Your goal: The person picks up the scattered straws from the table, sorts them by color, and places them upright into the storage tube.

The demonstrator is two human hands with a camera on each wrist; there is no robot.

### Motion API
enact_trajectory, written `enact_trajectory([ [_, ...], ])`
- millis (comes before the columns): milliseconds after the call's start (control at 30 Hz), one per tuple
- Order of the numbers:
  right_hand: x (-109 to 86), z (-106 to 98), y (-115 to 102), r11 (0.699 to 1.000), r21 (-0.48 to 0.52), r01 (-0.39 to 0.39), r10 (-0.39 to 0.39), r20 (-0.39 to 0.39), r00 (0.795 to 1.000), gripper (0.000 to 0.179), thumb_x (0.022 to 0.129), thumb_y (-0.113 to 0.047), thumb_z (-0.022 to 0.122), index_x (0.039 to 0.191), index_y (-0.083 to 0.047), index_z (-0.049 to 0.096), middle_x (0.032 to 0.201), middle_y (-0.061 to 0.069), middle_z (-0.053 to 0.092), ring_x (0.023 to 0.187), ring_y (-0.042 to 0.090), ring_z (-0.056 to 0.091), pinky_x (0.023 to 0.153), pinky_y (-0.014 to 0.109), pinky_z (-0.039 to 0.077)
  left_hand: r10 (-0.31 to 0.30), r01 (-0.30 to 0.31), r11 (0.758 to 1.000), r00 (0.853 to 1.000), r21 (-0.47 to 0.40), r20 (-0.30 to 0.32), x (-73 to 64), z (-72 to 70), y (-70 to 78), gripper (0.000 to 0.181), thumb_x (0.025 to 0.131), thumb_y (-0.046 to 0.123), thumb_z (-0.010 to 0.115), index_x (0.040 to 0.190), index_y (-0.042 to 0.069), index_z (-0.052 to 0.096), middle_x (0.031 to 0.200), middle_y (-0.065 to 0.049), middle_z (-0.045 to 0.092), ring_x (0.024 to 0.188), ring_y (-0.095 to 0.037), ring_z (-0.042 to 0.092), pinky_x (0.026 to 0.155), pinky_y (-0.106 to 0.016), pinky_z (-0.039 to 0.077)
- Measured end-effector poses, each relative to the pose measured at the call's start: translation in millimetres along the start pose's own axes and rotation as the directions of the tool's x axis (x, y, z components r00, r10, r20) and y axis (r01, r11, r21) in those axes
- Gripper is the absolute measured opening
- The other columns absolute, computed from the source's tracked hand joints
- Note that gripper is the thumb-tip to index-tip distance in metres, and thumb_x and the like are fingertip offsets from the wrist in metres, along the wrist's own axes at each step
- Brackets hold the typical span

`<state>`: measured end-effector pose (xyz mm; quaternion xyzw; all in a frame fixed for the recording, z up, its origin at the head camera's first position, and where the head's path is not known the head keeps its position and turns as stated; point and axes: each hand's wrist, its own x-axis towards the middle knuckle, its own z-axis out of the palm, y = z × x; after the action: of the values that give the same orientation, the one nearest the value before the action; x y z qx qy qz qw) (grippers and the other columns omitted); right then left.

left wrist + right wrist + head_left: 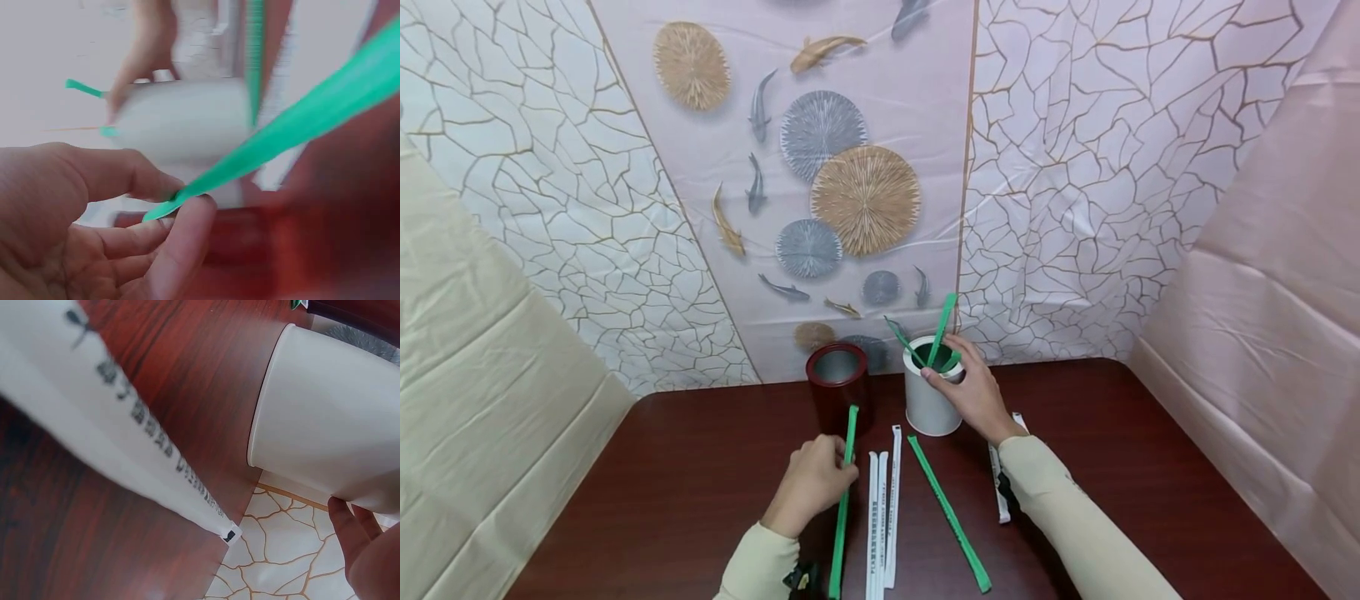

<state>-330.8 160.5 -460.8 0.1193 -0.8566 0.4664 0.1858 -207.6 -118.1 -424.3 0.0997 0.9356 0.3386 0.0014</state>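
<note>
My left hand [816, 482] pinches a long green wrapped straw [841, 533] between thumb and fingers. In the left wrist view its end pokes out past the fingertips [194, 225]. My right hand [973, 396] holds the white can [929, 408] near its rim, thumb in front and fingers across the far side. Green straws [943, 325] stick up out of this can, leaning different ways. Another green straw [947, 512] lies slanted on the table. Several white printed wrapped straws [892, 508] lie beside my left hand.
A dark red can [837, 383] stands upright left of the white one. One more white straw [1000, 483] lies partly under my right forearm. The brown table [700, 467] ends at a patterned cloth backdrop [1060, 208], with pale cloth at both sides.
</note>
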Motion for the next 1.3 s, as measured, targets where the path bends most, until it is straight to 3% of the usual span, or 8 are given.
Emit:
enact_trajectory([
  [200,-0.5,-2,3,1.0,0.003,-0.002,0.002,-0.011,1.0,0.08,0.092,-0.065,0.073,0.157,-0.024,0.05,0.167,0.001,0.036,0.144,0.034,0.048,0.109,0.066,0.042,0.109,-0.118,0.991,0.987,-0.065,-0.118,24.4,-38.2,43.2,0.016,0.103,0.013,0.068,0.115,0.005,0.075,0.09,-0.003,0.076,0.054,-0.012,0.058,0.053,-0.03,0.048],
  [367,-2.3,-2,3,1.0,-0.005,-0.012,0.012,-0.012,1.0,0.08,0.092,-0.064,0.073,0.157,-0.023,0.05,0.166,0.0,0.037,0.145,0.034,0.047,0.111,0.065,0.041,0.193,-0.251,0.946,0.944,-0.204,-0.266,47.5,-64.1,84.4,0.015,0.105,0.013,0.067,0.117,0.004,0.07,0.096,-0.01,0.076,0.065,-0.018,0.07,0.059,-0.029,0.058],
  [633,-1.3,0,0,1.0,0.005,0.0,0.0,-0.002,1.0,0.081,0.092,-0.064,0.073,0.158,-0.023,0.05,0.167,0.001,0.038,0.146,0.033,0.046,0.112,0.064,0.041,0.382,-0.514,0.847,0.765,-0.135,-0.518,75.2,-90.3,129.4,0.021,0.101,0.007,0.071,0.12,-0.001,0.065,0.1,-0.014,0.077,0.088,-0.025,0.078,0.072,-0.034,0.063],
  [767,0.8,0,-1,1.0,-0.001,0.01,-0.01,-0.017,1.0,0.079,0.092,-0.063,0.074,0.157,-0.023,0.051,0.165,0.001,0.039,0.145,0.032,0.047,0.111,0.064,0.042,0.424,-0.545,0.836,0.712,-0.06,-0.56,86.2,-88.5,139.5,0.035,0.099,0.006,0.073,0.128,-0.003,0.056,0.099,-0.016,0.077,0.086,-0.024,0.079,0.073,-0.034,0.063],
  [833,1.2,1,-1,1.0,-0.002,0.009,-0.009,-0.02,1.0,0.079,0.092,-0.062,0.075,0.156,-0.023,0.051,0.165,0.001,0.04,0.144,0.032,0.048,0.111,0.063,0.042,0.42,-0.527,0.849,0.718,-0.039,-0.554,91.4,-81.5,138.4,0.047,0.098,0.007,0.074,0.136,-0.003,0.049,0.099,-0.016,0.077,0.084,-0.024,0.079,0.071,-0.034,0.063],
  [1000,1.0,1,-2,1.0,-0.001,0.005,-0.005,-0.009,1.0,0.078,0.093,-0.06,0.075,0.157,-0.023,0.051,0.165,0.001,0.039,0.144,0.032,0.048,0.111,0.063,0.042,0.352,-0.44,0.897,0.779,-0.052,-0.519,103.6,-52.3,123.0,0.07,0.097,0.007,0.076,0.152,-0.002,0.032,0.099,-0.017,0.077,0.08,-0.024,0.079,0.065,-0.037,0.062],
  [1167,0.7,0,-1,1.0,-0.011,0.006,-0.006,-0.019,1.0,0.08,0.092,-0.064,0.073,0.157,-0.024,0.05,0.165,0.002,0.04,0.146,0.032,0.047,0.111,0.064,0.041,0.305,-0.373,0.926,0.825,-0.054,-0.476,114.2,-17.3,102.7,0.063,0.098,0.007,0.075,0.15,0.0,0.039,0.097,-0.015,0.077,0.079,-0.022,0.078,0.062,-0.034,0.061],
  [1300,0.3,0,-1,1.0,-0.013,0.006,-0.007,-0.016,1.0,0.081,0.092,-0.066,0.072,0.158,-0.024,0.05,0.165,0.001,0.04,0.146,0.032,0.047,0.111,0.063,0.042,0.266,-0.322,0.946,0.845,-0.045,-0.465,117.3,8.5,87.2,0.054,0.099,0.01,0.075,0.146,0.002,0.049,0.09,-0.011,0.077,0.074,-0.021,0.076,0.059,-0.033,0.059],
])
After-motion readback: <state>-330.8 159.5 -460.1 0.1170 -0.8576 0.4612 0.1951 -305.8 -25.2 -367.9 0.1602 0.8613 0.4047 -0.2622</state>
